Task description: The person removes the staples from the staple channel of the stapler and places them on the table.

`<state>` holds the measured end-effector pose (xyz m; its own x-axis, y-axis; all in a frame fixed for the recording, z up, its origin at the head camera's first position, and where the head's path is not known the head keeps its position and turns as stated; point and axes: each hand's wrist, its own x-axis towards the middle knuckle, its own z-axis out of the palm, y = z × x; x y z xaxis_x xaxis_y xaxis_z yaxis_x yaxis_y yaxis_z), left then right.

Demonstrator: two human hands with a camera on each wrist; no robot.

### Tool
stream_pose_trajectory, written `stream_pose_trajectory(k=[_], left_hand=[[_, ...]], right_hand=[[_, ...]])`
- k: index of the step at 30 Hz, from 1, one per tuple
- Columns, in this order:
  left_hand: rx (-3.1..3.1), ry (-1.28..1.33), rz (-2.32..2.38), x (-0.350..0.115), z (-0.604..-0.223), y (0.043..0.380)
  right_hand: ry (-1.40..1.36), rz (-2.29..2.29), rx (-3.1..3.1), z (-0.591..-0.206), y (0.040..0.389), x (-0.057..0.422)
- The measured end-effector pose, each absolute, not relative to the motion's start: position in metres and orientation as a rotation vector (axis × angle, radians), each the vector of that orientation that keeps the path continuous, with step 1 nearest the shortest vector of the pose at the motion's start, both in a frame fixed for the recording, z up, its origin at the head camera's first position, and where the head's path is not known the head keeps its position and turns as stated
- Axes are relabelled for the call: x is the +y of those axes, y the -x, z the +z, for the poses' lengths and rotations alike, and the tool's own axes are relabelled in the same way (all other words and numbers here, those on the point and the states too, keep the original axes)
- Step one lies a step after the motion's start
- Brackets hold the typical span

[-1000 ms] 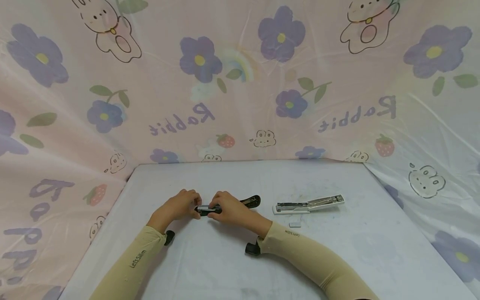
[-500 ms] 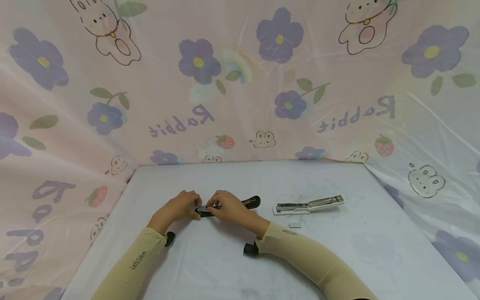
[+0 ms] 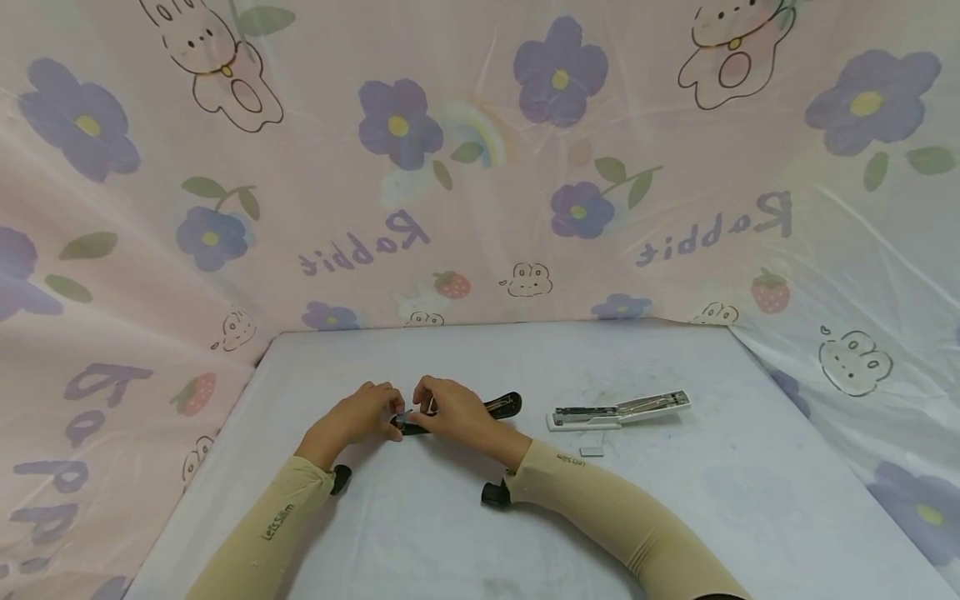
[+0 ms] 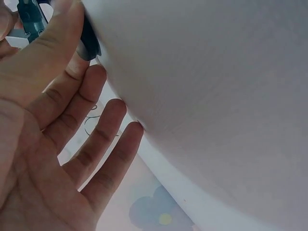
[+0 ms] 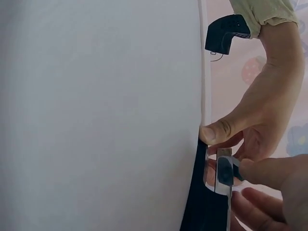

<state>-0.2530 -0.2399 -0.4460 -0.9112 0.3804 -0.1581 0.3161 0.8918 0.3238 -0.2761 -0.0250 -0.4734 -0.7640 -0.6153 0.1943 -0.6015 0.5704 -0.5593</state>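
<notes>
A black stapler (image 3: 504,406), swung open, lies on the white table between the two hands. At its left end the left hand (image 3: 365,410) grips it between thumb and index finger; in the left wrist view its other fingers (image 4: 103,154) extend beside it. The right hand (image 3: 457,412) is bent over the stapler's middle. Its thumb (image 5: 269,171) and curled fingers are at a small shiny grey strip (image 5: 225,171), which looks like staples, at the stapler's metal channel. The right hand partly hides the stapler in the head view.
A white stapler (image 3: 618,411) lies open to the right. In front of it is a small grey staple strip (image 3: 591,452). Printed cloth (image 3: 480,192) hangs behind and at the sides of the white table (image 3: 420,533). Black wrist cameras (image 3: 495,495) jut from the sleeves.
The right hand has shifted slightly left along the black stapler, and its index finger has risen a little. The left hand and the white stapler hold their places.
</notes>
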Motion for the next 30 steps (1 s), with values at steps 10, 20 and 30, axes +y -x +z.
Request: stream_pose_trajectory(k=[10,20,30], left_hand=[[2.848,-0.531,0.438,-0.24,-0.445,0.253],[2.844,-0.503,0.418,-0.242,-0.451,0.25],[2.871,-0.534,0.413,-0.241,-0.451,0.252]], right_hand=[[1.196,-0.865,2.803,-0.471,0.277,-0.024],[1.242,-0.997,2.731,-0.47,0.267,-0.013],[1.286,-1.089,2.657,-0.458,0.253,0.007]])
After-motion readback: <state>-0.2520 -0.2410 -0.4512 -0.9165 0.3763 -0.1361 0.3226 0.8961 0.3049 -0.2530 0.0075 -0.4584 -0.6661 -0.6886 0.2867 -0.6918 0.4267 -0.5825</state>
